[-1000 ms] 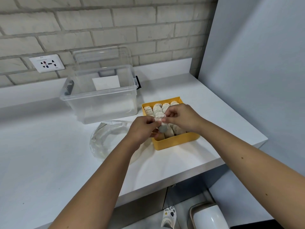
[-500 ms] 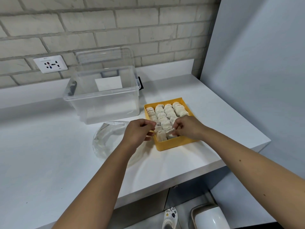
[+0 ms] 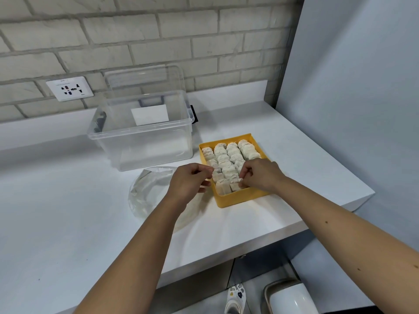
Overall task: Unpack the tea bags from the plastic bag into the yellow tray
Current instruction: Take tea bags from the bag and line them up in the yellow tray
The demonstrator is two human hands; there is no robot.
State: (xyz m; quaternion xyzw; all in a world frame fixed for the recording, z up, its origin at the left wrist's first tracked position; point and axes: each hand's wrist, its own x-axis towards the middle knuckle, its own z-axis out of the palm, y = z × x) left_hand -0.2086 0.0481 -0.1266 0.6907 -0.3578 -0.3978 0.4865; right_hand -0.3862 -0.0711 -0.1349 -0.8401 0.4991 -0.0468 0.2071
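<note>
While my right hand (image 3: 260,175) pinches a tea bag (image 3: 234,185) in the yellow tray (image 3: 238,200) | my left hand (image 3: 188,181) curls beside it, hold unclear | plastic bag (image 3: 145,191) lies left.

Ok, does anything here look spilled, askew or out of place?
Nothing stands out. The tea bags stand in tidy rows inside the yellow tray, none spilled on the counter. The plastic bag lies slack beside the tray, and the right hand pinches a tea bag in the near row.
</note>
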